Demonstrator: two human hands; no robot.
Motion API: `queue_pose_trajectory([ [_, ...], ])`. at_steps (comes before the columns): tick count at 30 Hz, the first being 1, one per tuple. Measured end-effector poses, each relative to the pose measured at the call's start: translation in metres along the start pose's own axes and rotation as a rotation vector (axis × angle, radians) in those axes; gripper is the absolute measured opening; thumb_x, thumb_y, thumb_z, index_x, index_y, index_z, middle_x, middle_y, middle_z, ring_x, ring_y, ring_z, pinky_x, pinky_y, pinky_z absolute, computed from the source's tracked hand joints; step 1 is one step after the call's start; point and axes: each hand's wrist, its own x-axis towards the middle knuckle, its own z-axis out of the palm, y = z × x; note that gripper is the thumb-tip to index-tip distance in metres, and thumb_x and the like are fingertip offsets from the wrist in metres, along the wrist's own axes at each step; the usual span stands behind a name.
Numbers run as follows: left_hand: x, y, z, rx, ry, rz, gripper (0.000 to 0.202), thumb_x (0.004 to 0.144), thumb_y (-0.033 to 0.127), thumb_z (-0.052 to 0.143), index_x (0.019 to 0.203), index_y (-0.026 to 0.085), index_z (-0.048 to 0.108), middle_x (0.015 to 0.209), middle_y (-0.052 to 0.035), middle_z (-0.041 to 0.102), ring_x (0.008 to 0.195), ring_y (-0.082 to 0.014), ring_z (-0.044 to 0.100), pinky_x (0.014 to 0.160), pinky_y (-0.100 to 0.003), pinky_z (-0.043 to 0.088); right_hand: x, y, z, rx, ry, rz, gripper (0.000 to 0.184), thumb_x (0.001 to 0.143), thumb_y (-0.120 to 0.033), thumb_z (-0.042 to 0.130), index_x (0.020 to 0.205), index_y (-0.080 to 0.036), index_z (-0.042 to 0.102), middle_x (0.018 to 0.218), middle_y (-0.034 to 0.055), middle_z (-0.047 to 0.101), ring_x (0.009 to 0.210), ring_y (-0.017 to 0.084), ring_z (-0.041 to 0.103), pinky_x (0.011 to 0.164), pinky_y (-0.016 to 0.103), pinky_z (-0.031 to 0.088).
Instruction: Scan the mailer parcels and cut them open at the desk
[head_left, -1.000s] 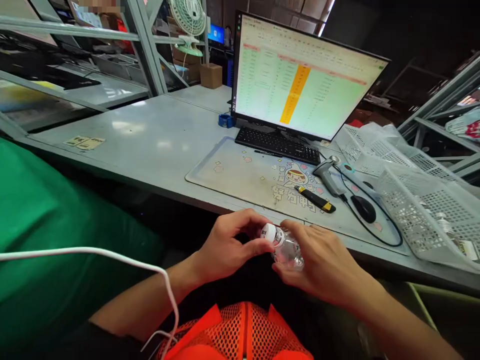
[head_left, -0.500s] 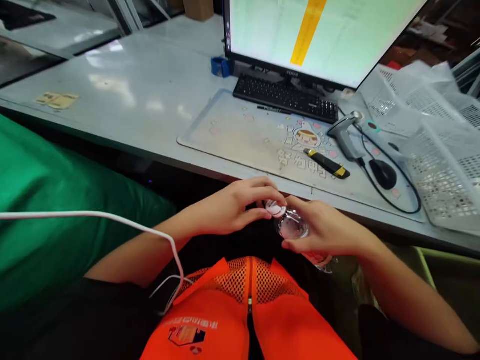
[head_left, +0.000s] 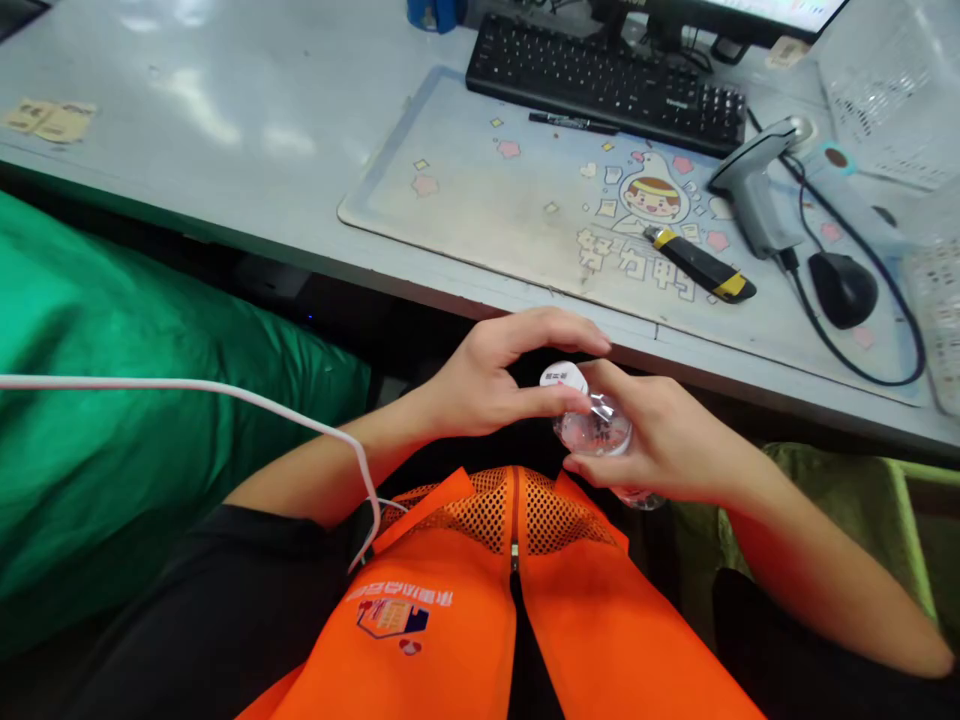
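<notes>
A small clear plastic bottle [head_left: 600, 435] with a white cap [head_left: 564, 378] sits in my lap area, just below the table's front edge. My right hand [head_left: 667, 440] wraps round the bottle's body. My left hand [head_left: 502, 375] pinches the white cap between thumb and fingers. Both hands hover above my orange mesh vest [head_left: 495, 590]. The lower part of the bottle is hidden behind my right hand.
On the grey table [head_left: 247, 150] lie a printed desk mat [head_left: 480, 210], a black keyboard [head_left: 607, 85], a yellow-and-black utility knife [head_left: 701, 265], a grey barcode scanner [head_left: 754, 190], a black mouse [head_left: 844, 290] and a white mesh basket [head_left: 892, 95]. A green bag [head_left: 112, 400] and a white cable [head_left: 225, 395] are at left.
My head has tilted down, so the monitor has left the view and my vest fills the bottom. My hands stay on the bottle and cap, held closer to my body.
</notes>
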Motion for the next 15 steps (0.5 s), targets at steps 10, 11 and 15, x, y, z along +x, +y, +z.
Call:
queue_pose_trajectory([
  [10,0.007,0.028,-0.015,0.524,-0.179,-0.016,0.034,0.096,0.048,0.072,0.092,0.014,0.069,0.072,0.0009,0.065,0.062,-0.0106,0.057,0.058,-0.022,0.042,-0.013,-0.009,-0.005,-0.287,0.087,0.102,0.045,0.088,-0.045,0.074,0.12,-0.019,0.056,0.095,0.006,0.071,0.08,0.024,0.067,0.07,0.03,0.04],
  [11,0.009,0.03,-0.014,0.555,-0.191,-0.003,0.032,0.099,0.045,0.069,0.091,0.014,0.068,0.073,0.0004,0.065,0.064,-0.0112,0.057,0.058,-0.022,0.042,-0.013,-0.009,-0.009,-0.271,0.068,0.108,0.043,0.088,-0.044,0.074,0.118,-0.018,0.057,0.093,0.0055,0.071,0.08,0.024,0.066,0.07,0.029,0.04],
  [15,0.022,0.04,-0.018,0.502,-0.427,0.148,0.019,0.105,0.029,0.059,0.116,0.015,0.066,0.105,-0.0082,0.072,0.093,-0.0168,0.067,0.082,-0.024,0.053,-0.009,0.009,-0.03,0.126,-0.153,0.015,0.054,0.075,-0.045,0.085,0.116,-0.02,0.06,0.088,-0.0017,0.068,0.074,0.017,0.063,0.066,0.023,0.043],
])
